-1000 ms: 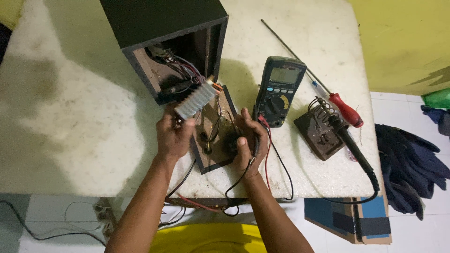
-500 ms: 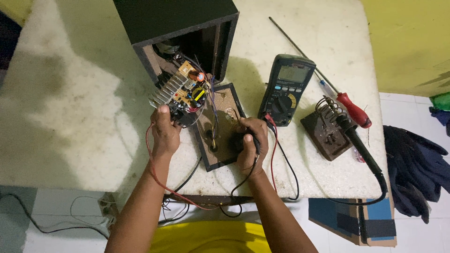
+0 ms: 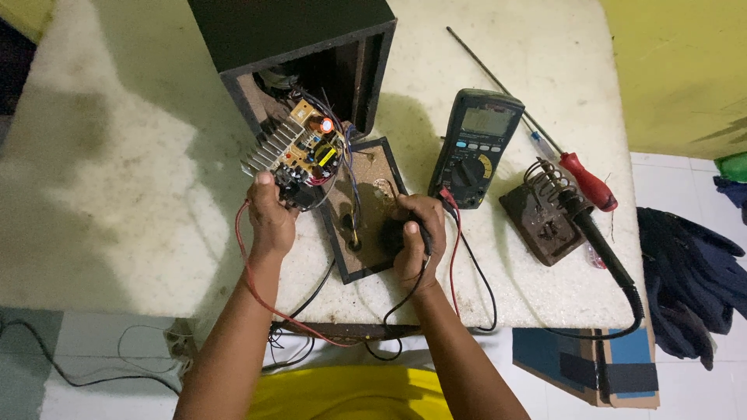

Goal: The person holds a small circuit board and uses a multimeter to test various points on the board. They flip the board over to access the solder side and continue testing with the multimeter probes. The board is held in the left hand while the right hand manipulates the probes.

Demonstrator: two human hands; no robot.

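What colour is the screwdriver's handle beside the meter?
Red, on the screwdriver right of the multimeter; the head view shows it.

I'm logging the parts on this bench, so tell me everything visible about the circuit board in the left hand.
The circuit board is tan, tilted up, components facing the camera: a finned grey metal heatsink along its left edge, a yellow part and a round capacitor. The left hand grips its lower corner. Coloured wires run from it towards the open black speaker box behind.

Circuit board [image 3: 307,152] — tan-yellow, silver finned heatsink, one orange-capped part. Speaker box [image 3: 299,47] black outside, brown inside. Multimeter [image 3: 475,148] dark grey with yellow dial mark. Screwdriver [image 3: 585,180] handle red — table [image 3: 117,155] mottled off-white.
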